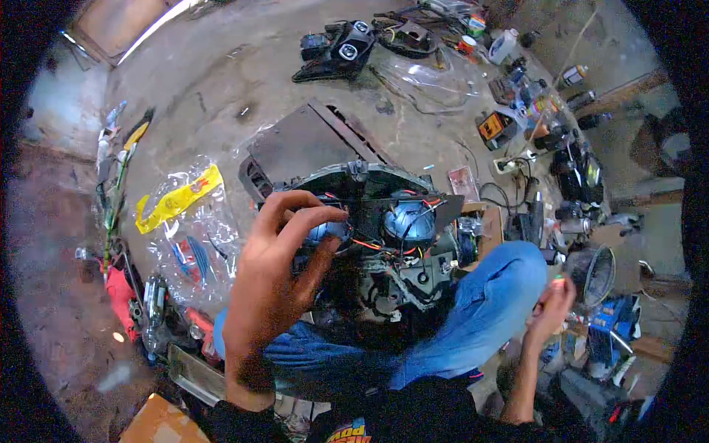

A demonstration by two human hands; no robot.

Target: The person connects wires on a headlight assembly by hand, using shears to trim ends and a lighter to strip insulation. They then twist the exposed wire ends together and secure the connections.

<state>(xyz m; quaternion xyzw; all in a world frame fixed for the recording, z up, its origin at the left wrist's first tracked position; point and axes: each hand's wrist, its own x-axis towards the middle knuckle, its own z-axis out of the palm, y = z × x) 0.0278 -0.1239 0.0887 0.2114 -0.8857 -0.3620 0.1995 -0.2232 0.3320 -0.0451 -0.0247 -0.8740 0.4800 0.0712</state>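
A dark headlight unit (357, 171) lies in front of me, its back facing up. Two rounded blue housings show on it, and the right-hand housing (410, 221) is crossed by thin wires. My left hand (273, 269) hovers over the unit's left side, fingers curled, with a gap between thumb and fingertips and nothing visible in it. It partly covers the other blue housing (329, 232). Out to the right, beyond my knee, my right hand (548, 306) is closed around a small thing with a bright orange and green tip (559, 281), too small to name.
Behind the unit lies a flat grey panel (295, 148). Clear plastic with a yellow strip (188, 198) spreads at left. Another headlight assembly (340, 50) sits farther off. Bottles, a power strip (515, 162) and tools crowd the right; a cardboard box (166, 421) stands lower left.
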